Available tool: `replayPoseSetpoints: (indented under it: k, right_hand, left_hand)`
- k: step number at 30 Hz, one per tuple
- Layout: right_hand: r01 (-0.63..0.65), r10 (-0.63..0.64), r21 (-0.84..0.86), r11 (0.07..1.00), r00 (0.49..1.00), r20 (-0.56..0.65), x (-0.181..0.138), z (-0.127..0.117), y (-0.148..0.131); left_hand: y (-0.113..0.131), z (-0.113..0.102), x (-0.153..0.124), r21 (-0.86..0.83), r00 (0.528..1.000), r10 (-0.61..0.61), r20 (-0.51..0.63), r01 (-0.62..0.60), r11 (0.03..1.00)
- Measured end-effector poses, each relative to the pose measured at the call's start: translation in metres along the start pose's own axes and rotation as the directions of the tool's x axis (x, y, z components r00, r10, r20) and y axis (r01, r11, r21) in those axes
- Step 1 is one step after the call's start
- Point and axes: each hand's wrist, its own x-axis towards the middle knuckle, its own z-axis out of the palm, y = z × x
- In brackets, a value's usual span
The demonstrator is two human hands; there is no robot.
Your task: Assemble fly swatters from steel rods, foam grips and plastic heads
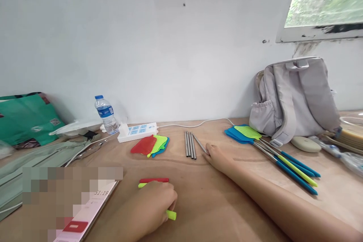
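Note:
My left hand (153, 206) is closed around a yellow-green plastic handle (171, 215), whose end sticks out below the fingers. Just beyond that hand lie a red handle (154, 180) and another yellow-green handle (142, 185), partly covered by it. My right hand (215, 157) pinches the near end of a thin metal rod (199, 143), which slants away on the table. Left of this rod, several similar metal rods (190, 145) lie side by side. Farther left are loose fly swatter heads: red (143, 145), yellow-green (159, 144) and blue (164, 149).
Whole fly swatters (279, 159) with blue and yellow-green handles lie on the right, before a grey backpack (297, 98). A white power strip (138, 132) and a water bottle (106, 115) stand by the wall. A phone or tablet (93, 208) is at the front left.

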Motion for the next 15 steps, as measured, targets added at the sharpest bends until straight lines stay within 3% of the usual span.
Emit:
replayPoseSetpoints:
  k: [4, 7, 11, 15]
  right_hand:
    - [-0.054, 0.050, 0.084, 0.995, 0.998, 0.043, -0.001, -0.011, 0.015]
    - [-0.092, 0.076, 0.174, 0.980, 0.992, 0.097, -0.002, -0.020, 0.027]
    - [-0.173, 0.125, 0.343, 0.923, 0.980, 0.158, -0.002, -0.025, 0.036]
    - [-0.176, 0.138, 0.558, 0.811, 0.984, 0.111, -0.002, -0.032, 0.024]
  left_hand:
    - [0.012, -0.011, -0.007, -0.065, 0.993, 0.104, -0.049, -0.107, 0.992]
    - [0.021, -0.016, -0.007, -0.262, 0.986, 0.148, -0.082, -0.165, 0.951]
    - [0.030, -0.010, 0.004, -0.559, 0.968, 0.092, -0.233, -0.211, 0.802]
    - [0.032, 0.008, 0.019, -0.646, 0.920, 0.035, -0.390, -0.300, 0.702]
